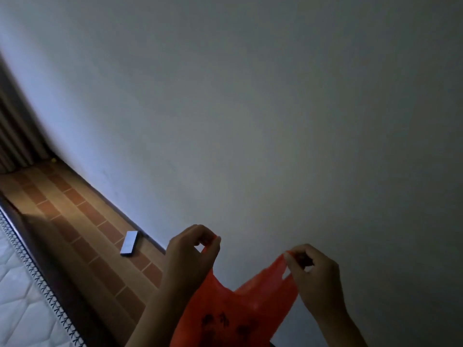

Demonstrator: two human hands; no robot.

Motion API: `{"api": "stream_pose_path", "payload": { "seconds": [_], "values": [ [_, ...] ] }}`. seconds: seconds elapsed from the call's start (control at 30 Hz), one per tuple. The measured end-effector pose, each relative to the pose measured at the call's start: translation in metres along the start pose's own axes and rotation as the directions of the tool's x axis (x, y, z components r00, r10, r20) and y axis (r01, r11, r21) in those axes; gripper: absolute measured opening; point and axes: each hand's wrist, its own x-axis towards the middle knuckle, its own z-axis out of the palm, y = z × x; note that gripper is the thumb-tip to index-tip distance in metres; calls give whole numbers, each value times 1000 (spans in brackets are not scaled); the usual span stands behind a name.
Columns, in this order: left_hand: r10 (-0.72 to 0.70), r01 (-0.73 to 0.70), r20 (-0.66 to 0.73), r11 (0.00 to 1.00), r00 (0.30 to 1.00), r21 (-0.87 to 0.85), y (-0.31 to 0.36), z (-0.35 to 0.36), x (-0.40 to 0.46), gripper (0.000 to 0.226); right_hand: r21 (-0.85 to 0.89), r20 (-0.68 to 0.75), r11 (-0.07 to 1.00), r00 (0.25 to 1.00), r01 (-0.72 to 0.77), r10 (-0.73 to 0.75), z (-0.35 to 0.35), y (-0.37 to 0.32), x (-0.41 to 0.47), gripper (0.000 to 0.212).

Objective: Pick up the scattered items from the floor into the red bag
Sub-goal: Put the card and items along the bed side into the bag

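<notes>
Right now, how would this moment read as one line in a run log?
stage: opening red bag | left hand: pinches one handle | right hand: pinches other handle | flat rectangular item: on tiled floor beside wall

Home, looks like a bedroom. Evidence: quilted white mattress (17,294) at lower left with a patterned trim band along its edge, sitting on a dark bed frame (53,279). Narrow strip of floor (82,236) between bed and wall, brick-pattern tiles in reddish brown and tan. Plain painted wall (250,108), light grey, fills most of the view, meets the floor at a dark skirting line. Striped curtain (12,136) hangs at far left end of the strip. Small flat rectangular box (129,243) lying on the tiles just beside the wall. Dim lighting, domestic finish throughout.
</notes>
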Motion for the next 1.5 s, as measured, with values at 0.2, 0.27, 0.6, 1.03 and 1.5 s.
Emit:
{"api": "stream_pose_path", "payload": {
  "seconds": [0.2, 0.27, 0.6, 1.03, 1.5],
  "values": [
    [-32, 32, -42, 999, 999, 4, -39, -8, 88, 19, -28, 15, 997, 998, 68, -68, 55, -26, 87, 24],
    [-42, 43, -62, 999, 997, 4, -54, -12, 112, 20, -17, 34, 996, 996, 88, -88, 75, -34, 110, 24],
    [-164, 174, -145, 983, 976, 52, -112, -30, 163, 5, 57, 242, 993, 963, 107, -118, 166, -39, 186, 22],
    [-235, 383, -506, 900, 830, 210, -120, -79, 178, 20, 359, 480, 903, 784, 235, -394, 272, -87, 265, 12],
    [-314, 530, -659, 834, 684, 153, -169, -131, 170, 16, 438, 590, 861, 640, 258, -492, 363, -134, 268, 11]
  ]
}}
